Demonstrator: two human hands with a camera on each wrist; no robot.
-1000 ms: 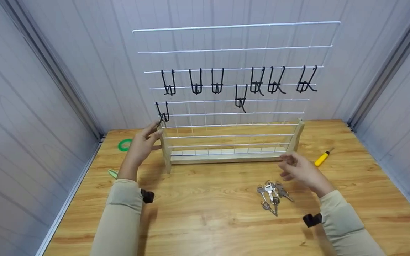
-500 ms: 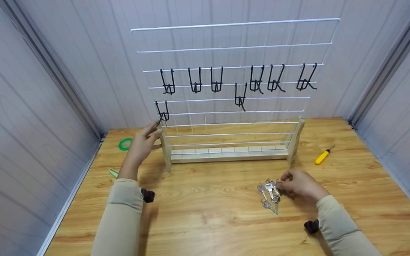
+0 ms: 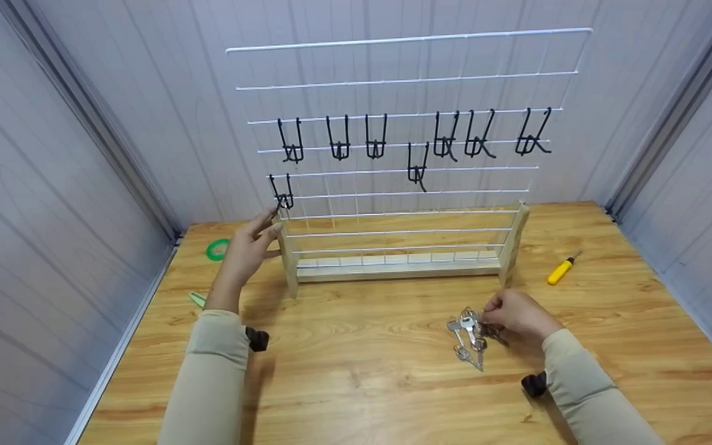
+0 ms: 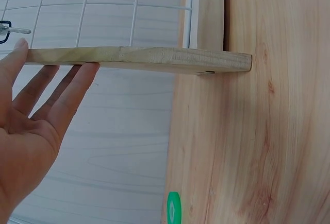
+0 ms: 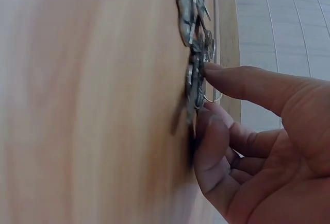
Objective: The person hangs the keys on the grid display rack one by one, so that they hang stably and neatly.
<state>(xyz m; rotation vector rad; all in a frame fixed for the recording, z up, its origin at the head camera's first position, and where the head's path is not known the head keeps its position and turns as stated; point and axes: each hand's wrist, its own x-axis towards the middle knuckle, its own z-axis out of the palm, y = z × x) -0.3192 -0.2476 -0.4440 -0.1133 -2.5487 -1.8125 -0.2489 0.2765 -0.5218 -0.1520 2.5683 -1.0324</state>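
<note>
A white wire grid rack (image 3: 393,233) stands on wooden feet, with several black wire hooks (image 3: 340,148) hanging from its bars. My left hand (image 3: 243,262) touches the rack's left wooden upright (image 4: 124,55) with mostly straight fingers. Just above its fingertips, a silver key (image 4: 19,30) hangs at the lowest left hook (image 3: 282,191). My right hand (image 3: 520,316) is down at a loose pile of silver keys (image 3: 468,327) on the table. Its thumb and curled forefinger pinch a dark key (image 5: 196,77) with a ring at the pile's right side; the other fingers are curled in.
A yellow-handled screwdriver (image 3: 560,272) lies on the right of the wooden table (image 3: 356,383). A green ring (image 3: 217,250) and a pale green tool (image 3: 197,300), partly behind the left arm, lie on the left. Pale panel walls (image 3: 690,185) enclose the table.
My right hand has come down from near the rack's right foot to the keys and closed its fingertips on one. The left hand stays at the upright.
</note>
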